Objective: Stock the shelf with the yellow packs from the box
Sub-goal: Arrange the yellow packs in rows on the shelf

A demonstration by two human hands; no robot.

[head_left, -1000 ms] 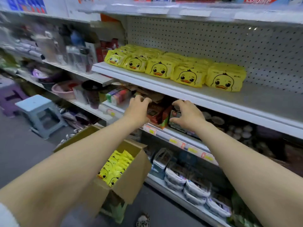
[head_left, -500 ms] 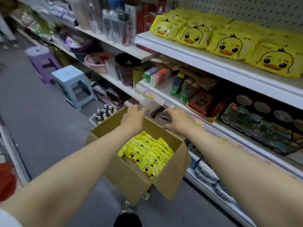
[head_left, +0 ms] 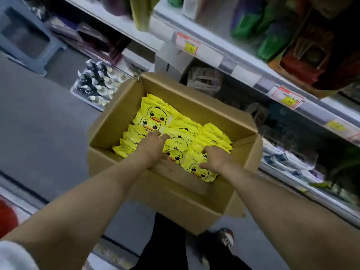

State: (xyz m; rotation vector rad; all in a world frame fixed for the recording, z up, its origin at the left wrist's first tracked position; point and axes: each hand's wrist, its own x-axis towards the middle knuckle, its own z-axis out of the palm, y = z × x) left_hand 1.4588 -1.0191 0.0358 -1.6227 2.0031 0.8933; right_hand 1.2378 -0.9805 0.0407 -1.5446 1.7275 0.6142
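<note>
Shelving (head_left: 243, 75): runs along the right side and past the far end of the box. The tier meant for the packs does not show here.
Box (head_left: 175, 193): open cardboard carton on the floor just beside the lowest shelf, with its flaps spread. Its near wall is below both wrists.
Yellow packs (head_left: 181, 133): all those in view are still inside the box. They stand on edge in rows, leaning back, with their duck faces toward the person. Each pack's long axis runs across the box from left to right.
Near pack (head_left: 191, 164): front of the right-hand row and closest to the near wall. It lies directly under the right hand.
Left hand (head_left: 153, 147): reaches in over the middle rows with its fingers fairly straight and together. The fingertips (head_left: 163, 136) rest on the pack tops and grip nothing.
Right hand (head_left: 216, 158): the nearer hand to a pack it can take. Its fingers bend over the near pack's top edge and the thumb is against its face. Motion blur makes it unclear whether this is a firm grip.
Key relation: the packs lie ahead of and below the fingers, edge-up.
Next move, as a judgement: close across the short thickness of a pack or a small stack, then lift straight up clear of the box walls.
</note>
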